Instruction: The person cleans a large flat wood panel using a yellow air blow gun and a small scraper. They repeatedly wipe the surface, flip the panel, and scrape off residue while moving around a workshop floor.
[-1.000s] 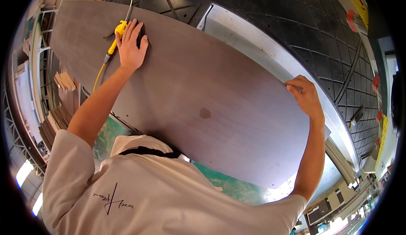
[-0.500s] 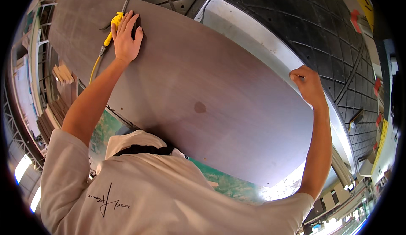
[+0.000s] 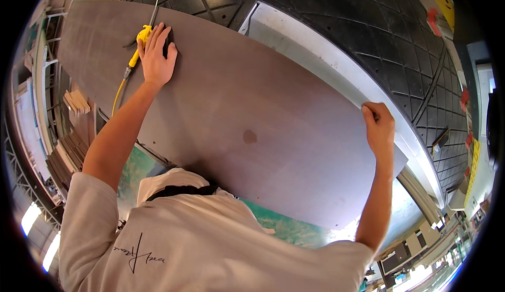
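Panel, brown and broad, lying flat in front of the person, its far edge against or over a pale trough beside the black bench. A dark spot marks its middle. On its left part the left hand rests palm down, fingers extended, thumb set apart, the little-finger side touching a yellow air gun. At the far edge toward the right, the right hand has its fingers curled; whether they pinch the edge, I cannot tell. Judged hazards: a snag or pull on the yellow hose could drag the gun and scratch the face; the panel, if slid toward the trough, might trap the right fingers; uneven pressure could tip the near side, which overhangs the green floor.
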### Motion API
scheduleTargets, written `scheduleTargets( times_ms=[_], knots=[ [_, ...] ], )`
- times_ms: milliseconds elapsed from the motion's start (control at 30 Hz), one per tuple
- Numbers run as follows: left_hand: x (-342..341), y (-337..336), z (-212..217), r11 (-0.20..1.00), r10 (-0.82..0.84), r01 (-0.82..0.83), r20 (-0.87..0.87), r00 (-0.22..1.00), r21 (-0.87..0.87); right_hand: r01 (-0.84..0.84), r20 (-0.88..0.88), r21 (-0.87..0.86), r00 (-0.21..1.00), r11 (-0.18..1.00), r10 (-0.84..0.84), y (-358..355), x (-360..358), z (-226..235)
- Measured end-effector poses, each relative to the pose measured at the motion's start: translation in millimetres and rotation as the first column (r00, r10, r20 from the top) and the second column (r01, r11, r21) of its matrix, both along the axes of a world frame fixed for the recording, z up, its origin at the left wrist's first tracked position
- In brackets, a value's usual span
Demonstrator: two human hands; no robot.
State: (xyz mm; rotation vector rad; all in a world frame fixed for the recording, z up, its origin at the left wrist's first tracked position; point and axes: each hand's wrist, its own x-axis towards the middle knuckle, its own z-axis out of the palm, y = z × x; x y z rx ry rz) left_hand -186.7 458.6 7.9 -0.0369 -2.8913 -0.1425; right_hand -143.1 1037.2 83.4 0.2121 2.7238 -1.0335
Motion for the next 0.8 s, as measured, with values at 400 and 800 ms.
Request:
scheduleTargets(
  times_ms=[400, 800],
  knots=[
    [-2, -5, -5, 0.996, -0.024, 0.025, 0.008, 1.000, -0.091, 0.783, 0.341, -0.597, 0.447, 0.176, -0.827, 117, 130, -33],
    [0, -14, -15, 0.993, -0.052, 0.051, -0.004, 0.999, -0.107, 0.863, -0.186, 0.083, 0.505, 0.499, -0.843, 259, 164, -71]
  ],
)
